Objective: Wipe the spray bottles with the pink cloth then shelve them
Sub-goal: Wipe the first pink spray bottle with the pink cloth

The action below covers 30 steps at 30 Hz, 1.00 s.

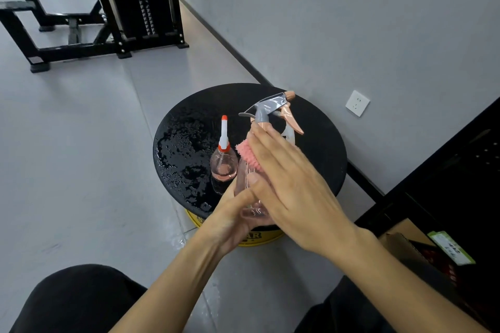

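— What is the left grip doing?
— The left hand (230, 220) is clenched round the base of the spray bottle (267, 111), holding it tilted above the bench (319, 143).
— And the right?
— The right hand (292, 184) lies flat with its fingers straight, pressing the pink cloth (247, 154) against the bottle's side, just below the trigger head.
— The other bottle (223, 165)?
— Upright on the wet black bench, just left of the held one.

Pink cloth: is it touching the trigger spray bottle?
Touching. Head view: the right hand presses the pink cloth against the trigger spray bottle held by the left hand.
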{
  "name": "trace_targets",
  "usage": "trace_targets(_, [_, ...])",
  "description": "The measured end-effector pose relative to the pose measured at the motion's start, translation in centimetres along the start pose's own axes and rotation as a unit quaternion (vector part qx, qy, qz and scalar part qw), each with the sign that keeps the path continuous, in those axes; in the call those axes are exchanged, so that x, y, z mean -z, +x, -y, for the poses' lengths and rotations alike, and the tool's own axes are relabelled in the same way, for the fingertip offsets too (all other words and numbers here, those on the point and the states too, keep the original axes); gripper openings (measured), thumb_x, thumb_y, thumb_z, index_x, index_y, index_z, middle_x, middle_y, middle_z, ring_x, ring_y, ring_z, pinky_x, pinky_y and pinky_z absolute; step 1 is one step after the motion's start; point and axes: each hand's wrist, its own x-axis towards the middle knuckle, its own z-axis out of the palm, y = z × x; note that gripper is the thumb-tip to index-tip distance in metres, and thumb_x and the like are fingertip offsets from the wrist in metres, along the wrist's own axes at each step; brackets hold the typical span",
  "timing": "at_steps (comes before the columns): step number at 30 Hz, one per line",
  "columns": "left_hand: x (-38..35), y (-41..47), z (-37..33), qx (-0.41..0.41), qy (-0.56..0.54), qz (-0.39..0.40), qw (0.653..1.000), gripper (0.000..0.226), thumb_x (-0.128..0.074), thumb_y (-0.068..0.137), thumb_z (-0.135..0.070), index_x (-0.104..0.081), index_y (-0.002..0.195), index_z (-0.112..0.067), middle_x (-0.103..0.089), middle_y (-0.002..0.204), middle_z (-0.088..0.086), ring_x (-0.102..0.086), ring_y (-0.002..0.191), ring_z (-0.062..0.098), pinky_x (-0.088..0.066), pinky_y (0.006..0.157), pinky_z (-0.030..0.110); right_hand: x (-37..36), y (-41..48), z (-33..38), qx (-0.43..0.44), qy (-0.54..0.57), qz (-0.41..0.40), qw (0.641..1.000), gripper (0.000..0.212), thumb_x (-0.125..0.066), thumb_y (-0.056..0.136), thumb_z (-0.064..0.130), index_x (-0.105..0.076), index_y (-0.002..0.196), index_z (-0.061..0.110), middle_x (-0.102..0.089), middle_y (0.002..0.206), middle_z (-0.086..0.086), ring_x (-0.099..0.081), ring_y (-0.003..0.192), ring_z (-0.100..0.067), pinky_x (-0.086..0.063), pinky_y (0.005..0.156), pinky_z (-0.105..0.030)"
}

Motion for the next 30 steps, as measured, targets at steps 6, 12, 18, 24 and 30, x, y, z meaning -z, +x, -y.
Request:
trace_targets(6, [-0.8, -0.6, 0.0, 0.007, -0.023, 0.035, 0.999, 0.054, -0.083, 0.043, -0.027, -0.066, 0.093, -0.014, -0.072, 0.075, 0.005, -0.072, 0.069, 0.021, -0.058, 0.06, 0.036, 0.6, 1.9, -1.1, -0.054, -0.001, -0.011, 0.998, 0.061, -0.018, 0.1, 0.046, -0.012, 0.154, 0.019, -0.005, 0.163, 0.008, 0.007, 0.148, -0.005, -0.001, 0.122, -0.029])
trace_targets(12, [-0.5, -0.2, 0.3, 0.007, 0.015, -0.02, 1.0, 0.09, -0.089, 0.046, -0.051, -0.061, 0.123, -0.013, -0.065, 0.112, 0.018, -0.063, 0.097, 0.028, -0.057, 0.072, 0.04, -0.9, -0.1, 0.6, -0.05, -0.056, -0.01, 0.997, 0.065, -0.013, 0.097, 0.049, -0.01, 0.155, 0.019, -0.002, 0.163, 0.006, 0.007, 0.148, -0.004, -0.001, 0.121, -0.03])
trace_targets(18, [-0.4, -0.2, 0.1, 0.004, -0.023, 0.008, 1.0, 0.109, -0.091, 0.046, -0.05, -0.045, 0.136, -0.01, -0.065, 0.113, 0.015, -0.067, 0.092, 0.024, -0.057, 0.069, 0.041, -0.2, 0.4, 0.1, -0.047, -0.008, -0.004, 0.999, 0.067, -0.013, 0.096, 0.052, -0.015, 0.155, 0.019, -0.008, 0.163, 0.007, 0.004, 0.148, -0.003, -0.005, 0.122, -0.029])
trace_targets(24, [-0.2, 0.0, 0.3, -0.002, -0.043, 0.003, 0.999, 0.057, -0.079, 0.057, -0.032, -0.063, 0.11, -0.019, -0.072, 0.09, 0.003, -0.068, 0.078, 0.016, -0.058, 0.064, 0.039, 0.2, 1.5, 0.1, -0.043, -0.038, 0.004, 0.998, 0.069, -0.011, 0.096, 0.052, -0.013, 0.155, 0.017, -0.006, 0.163, 0.004, 0.007, 0.149, -0.008, 0.002, 0.121, -0.031])
trace_targets(30, [0.1, 0.0, 0.5, -0.008, -0.034, -0.015, 0.999, 0.099, -0.092, 0.048, -0.047, -0.05, 0.124, 0.002, -0.061, 0.106, 0.018, -0.064, 0.091, 0.022, -0.058, 0.074, 0.033, -0.7, -0.7, 1.3, 0.005, -0.075, 0.002, 0.997, 0.063, -0.02, 0.098, 0.045, -0.026, 0.152, 0.015, -0.015, 0.162, 0.002, -0.003, 0.15, -0.012, 0.002, 0.121, -0.032])
